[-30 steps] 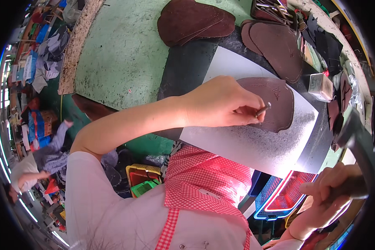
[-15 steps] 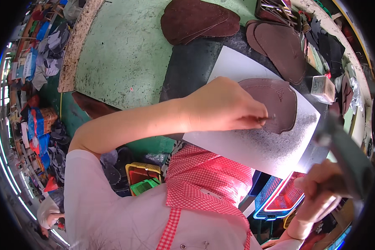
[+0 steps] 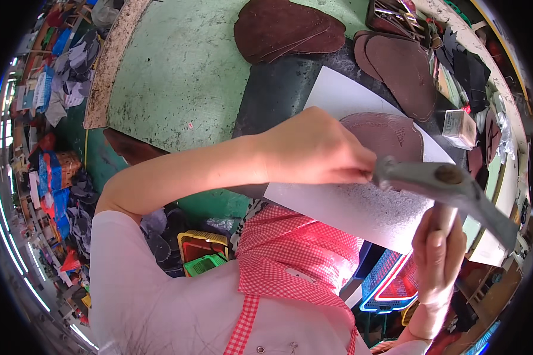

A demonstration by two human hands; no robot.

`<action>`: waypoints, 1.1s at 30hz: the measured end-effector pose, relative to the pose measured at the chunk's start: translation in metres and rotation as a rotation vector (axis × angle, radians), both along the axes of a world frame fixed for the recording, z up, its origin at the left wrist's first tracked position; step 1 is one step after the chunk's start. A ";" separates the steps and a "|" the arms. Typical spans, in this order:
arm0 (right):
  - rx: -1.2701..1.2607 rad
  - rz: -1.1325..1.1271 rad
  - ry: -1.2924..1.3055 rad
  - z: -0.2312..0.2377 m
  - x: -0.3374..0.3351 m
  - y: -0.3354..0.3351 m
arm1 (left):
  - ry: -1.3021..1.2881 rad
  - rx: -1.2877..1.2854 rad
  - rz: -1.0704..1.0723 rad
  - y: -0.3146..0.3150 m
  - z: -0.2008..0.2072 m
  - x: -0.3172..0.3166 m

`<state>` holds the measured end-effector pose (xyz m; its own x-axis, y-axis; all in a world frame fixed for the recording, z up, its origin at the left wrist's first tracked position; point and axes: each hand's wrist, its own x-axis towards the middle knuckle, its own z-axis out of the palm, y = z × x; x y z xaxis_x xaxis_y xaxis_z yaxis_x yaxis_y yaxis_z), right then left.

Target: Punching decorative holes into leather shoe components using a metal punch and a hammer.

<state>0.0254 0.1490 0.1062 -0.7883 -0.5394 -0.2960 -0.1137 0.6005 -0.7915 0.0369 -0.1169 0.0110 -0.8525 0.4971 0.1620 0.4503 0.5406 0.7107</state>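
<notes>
My right hand (image 3: 441, 251) grips the wooden handle of a hammer (image 3: 423, 174). The worn grey hammer head spans the space from that hand to the fingertips of my left hand (image 3: 323, 151). That left hand is pinched closed over a piece of brown leather (image 3: 385, 133), and whatever it holds is hidden behind the fingers and the hammer. The leather is rounded, with a stitched-looking line along its edge and a small mark near the top right. Beneath it lies a white sheet (image 3: 326, 94), speckled dark on its right part.
A dark mat (image 3: 272, 94) supports the sheet on the green table (image 3: 172, 77). Stacked brown leather pieces (image 3: 284, 29) lie at the far side, more leather pieces (image 3: 400, 71) to their right. A small clear box (image 3: 459, 129) stands at right. Blue and red baskets (image 3: 391, 278) sit below the table edge.
The hammer has swung left and down from the right side, and its head now meets my left fingertips. My left hand has stayed nearly in place over the leather.
</notes>
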 end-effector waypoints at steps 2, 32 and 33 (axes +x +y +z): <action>-0.145 -0.096 -0.105 -0.002 -0.017 0.006 | -0.237 0.212 0.059 -0.008 -0.010 -0.001; 0.308 -0.219 0.557 -0.054 -0.037 -0.005 | -0.413 0.618 0.222 -0.006 -0.009 0.006; 0.315 -0.245 0.519 -0.055 -0.037 -0.012 | -0.405 0.614 0.218 -0.006 -0.011 0.005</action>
